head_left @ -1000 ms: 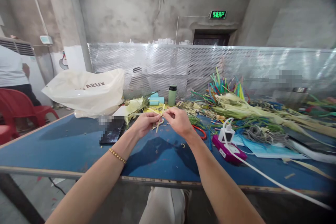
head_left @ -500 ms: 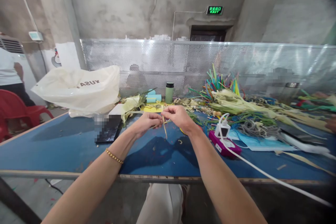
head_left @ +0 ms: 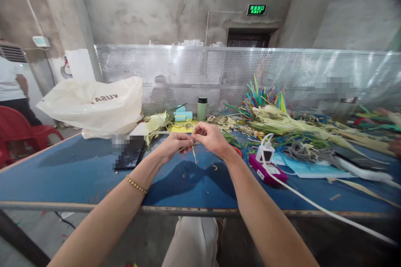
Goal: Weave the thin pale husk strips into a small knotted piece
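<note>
Above the middle of the blue table (head_left: 78, 183), my left hand (head_left: 175, 146) is closed in a pinch on a thin pale strip (head_left: 194, 155). My right hand (head_left: 208, 135) meets it fingertip to fingertip, its thumb and index finger pinched on the same strip. One end of the strip hangs down below the fingers. Another thin piece shows under the left fingers, partly hidden. A gold bead bracelet (head_left: 136, 184) is on the left wrist.
Behind the hands stands a green bottle (head_left: 202, 109). A white bag (head_left: 97, 106) and a black tablet (head_left: 131, 154) lie left. Right are pale husks (head_left: 275, 121), a purple box (head_left: 267, 171) with a white charger and cable, and a blue mask (head_left: 316, 169). A person stands far left.
My two hands have come closer together, the left moving slightly right. The right fingertips have closed down at the left ones, and less of the strip shows.
</note>
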Action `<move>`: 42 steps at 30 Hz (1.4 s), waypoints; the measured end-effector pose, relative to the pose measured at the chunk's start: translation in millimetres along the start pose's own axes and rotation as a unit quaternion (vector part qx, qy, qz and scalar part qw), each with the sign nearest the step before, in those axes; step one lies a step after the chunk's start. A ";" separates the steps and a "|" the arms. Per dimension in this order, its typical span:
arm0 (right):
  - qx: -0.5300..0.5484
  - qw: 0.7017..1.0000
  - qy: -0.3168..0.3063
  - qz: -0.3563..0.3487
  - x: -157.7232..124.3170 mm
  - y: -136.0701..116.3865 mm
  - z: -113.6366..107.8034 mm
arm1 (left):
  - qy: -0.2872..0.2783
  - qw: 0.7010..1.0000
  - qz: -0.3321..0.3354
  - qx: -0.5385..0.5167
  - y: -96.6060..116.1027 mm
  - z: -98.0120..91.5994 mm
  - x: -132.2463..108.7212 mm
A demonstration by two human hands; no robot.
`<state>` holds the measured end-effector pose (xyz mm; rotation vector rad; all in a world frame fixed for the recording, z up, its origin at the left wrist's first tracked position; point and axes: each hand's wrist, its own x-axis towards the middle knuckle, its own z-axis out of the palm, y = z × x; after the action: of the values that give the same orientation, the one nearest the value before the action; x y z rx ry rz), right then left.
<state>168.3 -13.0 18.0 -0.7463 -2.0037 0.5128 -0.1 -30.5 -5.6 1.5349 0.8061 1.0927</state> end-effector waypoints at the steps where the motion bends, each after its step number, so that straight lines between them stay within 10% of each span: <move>1: -0.001 1.000 0.003 -0.009 0.0 -0.5 0.4 | -0.008 1.000 0.004 -0.002 0.7 -0.1 -0.5; 29: -0.236 0.939 0.012 -0.252 0.7 3.8 8.7 | 0.137 0.990 0.003 0.013 3.2 -5.4 1.9; 42: -0.286 0.924 -0.015 -0.253 -0.3 5.1 9.6 | 0.144 0.989 0.010 -0.020 -4.3 -10.0 9.4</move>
<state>161.7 -10.1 9.9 -0.5138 -2.2864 -0.3848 -5.9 -17.4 -7.2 1.3721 0.9589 1.3562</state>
